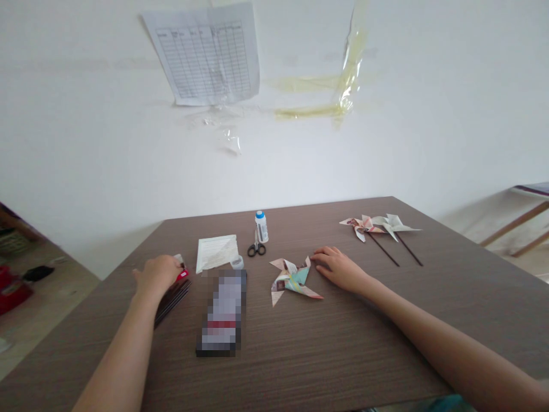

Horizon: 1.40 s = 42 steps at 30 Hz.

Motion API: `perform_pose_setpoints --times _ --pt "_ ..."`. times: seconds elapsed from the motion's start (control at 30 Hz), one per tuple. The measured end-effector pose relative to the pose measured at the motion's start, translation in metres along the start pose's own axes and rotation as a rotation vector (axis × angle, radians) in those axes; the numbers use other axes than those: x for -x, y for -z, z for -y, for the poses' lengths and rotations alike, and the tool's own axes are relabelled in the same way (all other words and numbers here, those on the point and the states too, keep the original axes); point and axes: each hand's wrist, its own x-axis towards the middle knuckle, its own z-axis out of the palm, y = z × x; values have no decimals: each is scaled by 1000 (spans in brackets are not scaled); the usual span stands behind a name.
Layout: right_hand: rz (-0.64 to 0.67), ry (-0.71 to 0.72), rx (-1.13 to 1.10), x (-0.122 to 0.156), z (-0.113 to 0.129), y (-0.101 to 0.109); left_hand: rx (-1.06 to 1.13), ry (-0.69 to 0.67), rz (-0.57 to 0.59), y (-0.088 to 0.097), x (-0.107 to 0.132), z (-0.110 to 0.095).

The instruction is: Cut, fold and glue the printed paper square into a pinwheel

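My left hand (158,273) is at the left side of the table with its fingers bent downward, closed at a small red and white packet (182,273). Whatever is between the fingertips is hidden. Below its wrist lies a bundle of dark thin sticks (174,302), partly covered by the forearm. My right hand (338,268) rests flat, fingers stretched out and holding nothing. Its fingertips are at the right tip of a folded paper pinwheel (294,280), which lies without a stick at the middle of the table.
Two pinwheels on dark sticks (384,249) lie at the back right. A white glue bottle (261,229) stands behind black-handled scissors (256,249). Left of these are a white paper stack (214,252) and a tape roll (237,262). A blurred-out oblong object (223,315) lies in front.
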Motion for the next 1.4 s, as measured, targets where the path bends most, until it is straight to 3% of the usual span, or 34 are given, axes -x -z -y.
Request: perform_pose_setpoints --times 1.4 --pt "13 2 22 0 1 1 79 -12 -42 2 -5 3"
